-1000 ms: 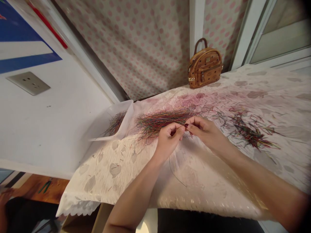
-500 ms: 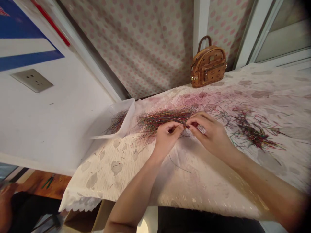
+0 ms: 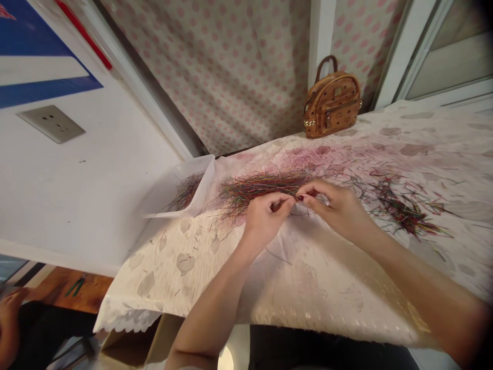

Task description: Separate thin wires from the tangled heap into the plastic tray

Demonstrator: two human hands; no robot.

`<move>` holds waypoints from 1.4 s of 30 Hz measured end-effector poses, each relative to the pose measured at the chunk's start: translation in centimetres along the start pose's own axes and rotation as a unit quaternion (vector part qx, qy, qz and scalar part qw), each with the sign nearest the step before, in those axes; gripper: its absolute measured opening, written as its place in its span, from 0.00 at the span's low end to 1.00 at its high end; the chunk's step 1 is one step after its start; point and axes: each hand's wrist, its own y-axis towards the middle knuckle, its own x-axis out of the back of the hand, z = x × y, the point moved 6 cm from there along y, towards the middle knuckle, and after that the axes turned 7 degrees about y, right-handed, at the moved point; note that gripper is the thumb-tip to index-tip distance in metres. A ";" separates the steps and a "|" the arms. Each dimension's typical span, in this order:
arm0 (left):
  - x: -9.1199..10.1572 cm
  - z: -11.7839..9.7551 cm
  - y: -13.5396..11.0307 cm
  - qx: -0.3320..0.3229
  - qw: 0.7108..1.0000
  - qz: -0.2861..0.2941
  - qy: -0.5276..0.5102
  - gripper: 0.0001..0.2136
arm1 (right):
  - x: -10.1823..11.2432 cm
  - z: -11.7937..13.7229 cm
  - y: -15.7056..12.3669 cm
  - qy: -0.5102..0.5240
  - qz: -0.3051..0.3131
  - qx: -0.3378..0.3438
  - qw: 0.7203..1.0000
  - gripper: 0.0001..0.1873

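A loose heap of thin multicoloured wires (image 3: pixel 262 187) lies on the leaf-patterned tablecloth (image 3: pixel 185 272), just beyond my hands. My left hand (image 3: pixel 265 221) and my right hand (image 3: pixel 331 208) meet in front of the heap, their fingertips pinched together on a thin wire. A dark strand of wire (image 3: pixel 278 256) trails below my left wrist. Short cut wire pieces (image 3: pixel 404 216) lie scattered to the right. A shallow translucent plastic tray (image 3: pixel 200 185) at the table's left holds more wires (image 3: pixel 187 192).
A tan studded mini backpack (image 3: pixel 332 105) stands at the table's back edge against a polka-dot curtain (image 3: pixel 231 67). A white wall with a socket (image 3: pixel 51 124) rises at the left. Below left, another person's hand (image 3: pixel 8 324) sits near green-handled pliers (image 3: pixel 75 286).
The dark strand below my left hand has grown shorter and risen towards my fingers. My hands stay pinched together, and the whole view has shifted slightly.
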 end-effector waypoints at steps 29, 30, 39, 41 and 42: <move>-0.5 0.9 0.5 0.055 0.986 0.031 -0.157 0.10 | -0.4 0.6 0.2 -0.052 0.046 0.048 0.996 0.07; -0.5 0.8 0.5 0.052 0.987 0.033 -0.150 0.10 | -0.3 0.6 0.2 -0.050 0.043 0.045 0.997 0.06; -0.6 0.5 0.3 0.025 0.997 0.053 -0.055 0.10 | -0.4 -0.8 0.3 0.018 0.057 -0.059 0.996 0.09; -0.5 0.1 0.2 0.015 0.998 0.056 -0.001 0.10 | -0.5 -1.3 0.3 0.032 0.065 -0.079 0.994 0.11; -0.4 -0.1 0.1 0.010 0.998 0.056 0.027 0.10 | -0.5 -1.5 0.3 0.038 0.069 -0.088 0.993 0.11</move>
